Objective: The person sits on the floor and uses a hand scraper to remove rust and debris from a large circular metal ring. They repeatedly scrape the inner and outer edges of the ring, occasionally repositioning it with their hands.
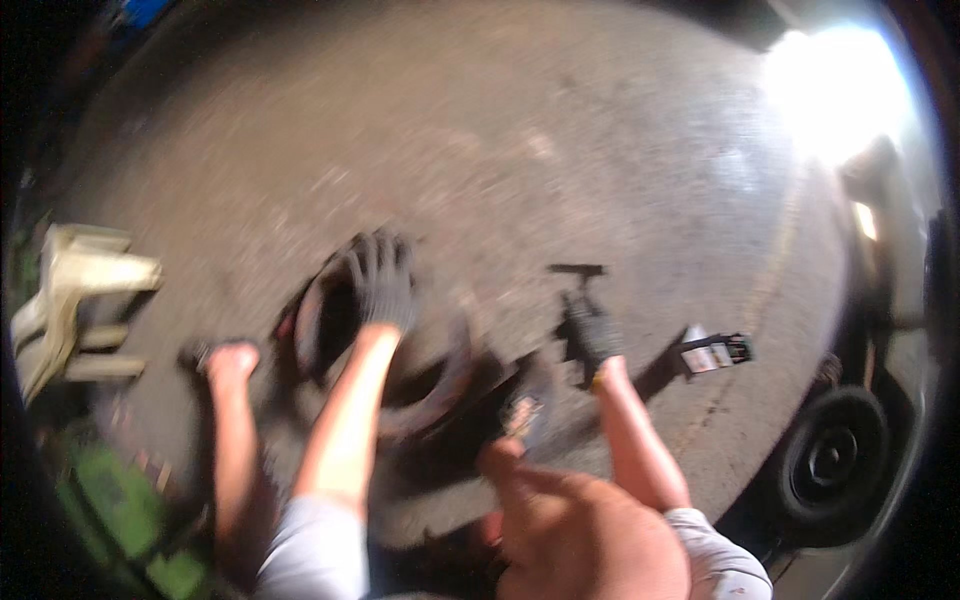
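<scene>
A dark, worn tyre (455, 375) lies on the floor between my feet, its outline blurred. My left hand (382, 285), in a dark grey glove, rests over its far rim with the fingers stretched out and a little apart. Off to the right, my gloved right hand (592, 330) is closed around a dark T-shaped tool (577, 270). The tool's crossbar shows beyond the fingers; blur and the hand hide the rest, so its exact kind is unclear.
Left of the tyre stands a cream plastic stool (75, 270); green metal parts (115, 500) lie nearer. A small white and black packet (715, 352) is on the concrete floor (470, 150). At right is a vehicle wheel (832, 455). Glare fills the upper right.
</scene>
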Demonstrator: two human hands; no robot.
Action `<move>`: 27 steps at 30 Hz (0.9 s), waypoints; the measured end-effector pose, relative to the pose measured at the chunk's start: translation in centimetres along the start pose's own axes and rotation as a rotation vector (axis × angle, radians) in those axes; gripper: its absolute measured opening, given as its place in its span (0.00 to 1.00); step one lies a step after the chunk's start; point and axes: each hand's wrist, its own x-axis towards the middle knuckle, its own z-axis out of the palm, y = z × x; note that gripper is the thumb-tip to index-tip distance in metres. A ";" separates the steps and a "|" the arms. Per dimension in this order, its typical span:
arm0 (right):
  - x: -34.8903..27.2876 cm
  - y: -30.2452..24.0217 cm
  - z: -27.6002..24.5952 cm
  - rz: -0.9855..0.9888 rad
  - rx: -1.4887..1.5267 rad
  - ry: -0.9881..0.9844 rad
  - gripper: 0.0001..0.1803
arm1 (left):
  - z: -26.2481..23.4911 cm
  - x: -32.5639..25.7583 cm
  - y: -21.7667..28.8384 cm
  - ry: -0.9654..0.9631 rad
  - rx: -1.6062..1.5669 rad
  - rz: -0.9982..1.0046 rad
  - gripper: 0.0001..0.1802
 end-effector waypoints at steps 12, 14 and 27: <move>-9.8 2.9 1.3 0.087 -0.313 -0.233 0.21 | -1.4 -17.6 9.0 -0.138 -0.321 -0.212 0.48; -10.7 3.1 2.3 -0.123 -0.154 -0.351 0.23 | -0.4 -18.0 9.3 -0.049 -0.404 -0.226 0.42; -5.5 5.9 7.8 -0.470 -0.602 -0.112 0.22 | 0.6 -16.2 7.9 -0.176 -0.431 -0.075 0.23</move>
